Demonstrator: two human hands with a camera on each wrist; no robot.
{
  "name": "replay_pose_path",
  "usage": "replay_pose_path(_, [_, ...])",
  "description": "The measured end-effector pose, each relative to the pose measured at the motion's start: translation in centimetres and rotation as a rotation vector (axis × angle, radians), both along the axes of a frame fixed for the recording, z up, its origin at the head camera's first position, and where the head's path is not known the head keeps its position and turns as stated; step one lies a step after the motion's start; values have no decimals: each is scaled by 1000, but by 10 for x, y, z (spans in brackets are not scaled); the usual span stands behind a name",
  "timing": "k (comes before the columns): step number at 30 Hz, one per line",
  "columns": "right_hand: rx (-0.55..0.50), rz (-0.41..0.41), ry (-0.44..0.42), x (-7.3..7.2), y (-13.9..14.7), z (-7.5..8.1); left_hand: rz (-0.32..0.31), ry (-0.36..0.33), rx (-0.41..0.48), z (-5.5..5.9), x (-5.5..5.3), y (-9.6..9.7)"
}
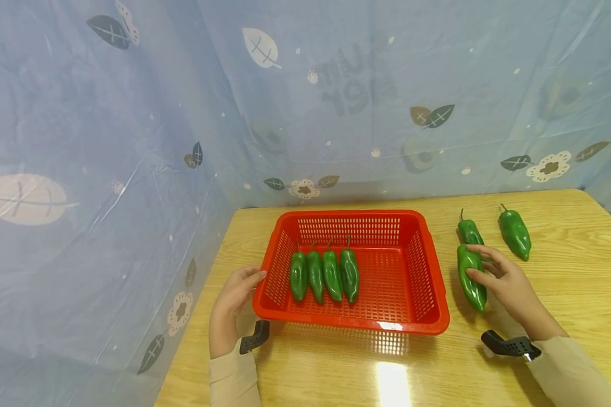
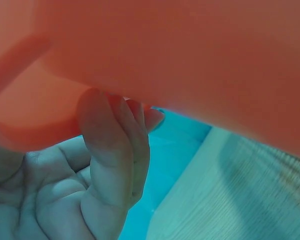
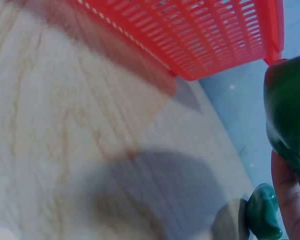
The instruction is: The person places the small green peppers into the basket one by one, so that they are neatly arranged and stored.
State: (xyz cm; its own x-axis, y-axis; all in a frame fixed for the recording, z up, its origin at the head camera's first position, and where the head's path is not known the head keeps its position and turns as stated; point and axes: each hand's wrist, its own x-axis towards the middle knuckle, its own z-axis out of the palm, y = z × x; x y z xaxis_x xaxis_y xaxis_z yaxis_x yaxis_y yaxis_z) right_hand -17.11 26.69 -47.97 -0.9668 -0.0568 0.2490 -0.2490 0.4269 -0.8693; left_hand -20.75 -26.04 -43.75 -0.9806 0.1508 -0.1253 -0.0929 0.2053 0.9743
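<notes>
Just to the right of the red basket (image 1: 336, 322), a person's right hand (image 1: 506, 288) held a green pepper (image 1: 472, 291) up off the wooden table (image 1: 336, 373). Its thumb and fingers pinched the pepper near its broad end, spread only about as far apart as the pepper was thick. The pepper's long axis ran away from the person, slanting a little: the broad end lay at the far left, and the tapered tip pointed toward the person and slightly right. The right wrist view showed only part of it, apart from the tabletop.

At the basket's left side, the left hand (image 1: 239, 288) gripped the rim, its fingers bent against the red plastic and closed to little more than the rim's thickness.

Inside the basket, 4 peppers (image 1: 331, 277) lay side by side, left of the middle, stems toward the far side and tips toward the person. On the table, 1 stemmed pepper (image 1: 469, 230) lay just beyond the held pepper, its near end hidden; the rightmost pepper (image 1: 515, 234) pointed its tip near and rightward. Blue patterned cloth (image 1: 356, 141) hung behind.
</notes>
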Motion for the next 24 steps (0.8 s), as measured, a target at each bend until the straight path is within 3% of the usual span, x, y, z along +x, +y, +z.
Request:
replay_pose_path(9, [-4,5,68,-2,-4,11,20,8,27,0,1,1])
replay_pose_path(18, [64,-43,-30,-2,-3,27,8,10,25,0,1,1])
replay_pose_path(24, [68,-31,-11,-6,-8,40,-3,11,24,3,3,1])
